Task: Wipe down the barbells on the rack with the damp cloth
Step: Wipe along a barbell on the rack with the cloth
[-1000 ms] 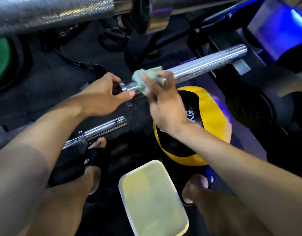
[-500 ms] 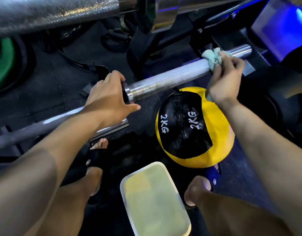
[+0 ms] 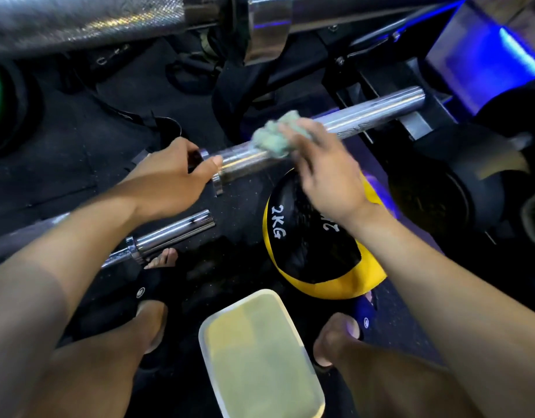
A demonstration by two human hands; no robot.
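A: Start at the fingers. What are they doing?

B: The right hand has its fingers curled over a bunched green cloth, pressing it onto the chrome sleeve of the barbell. The left hand grips the same bar just left of the sleeve's collar, thumb lying along the metal.

A: Where does that bar sit?

B: It slants from the near left to the far right of the scene, where its end rests on a dark rack.

A: How will these things handle?

B: I'd judge the cloth soft, light and wet, so it moulds round the tube. The bar looks stiff and heavy, and the polished sleeve is likely slick and may spin, so the hold by the collar seems the right one.

A: Any containers?

B: A pale rectangular tub sits on the floor between the feet, holding what looks like yellowish liquid. A yellow and black ball marked 2KG lies just beyond it.
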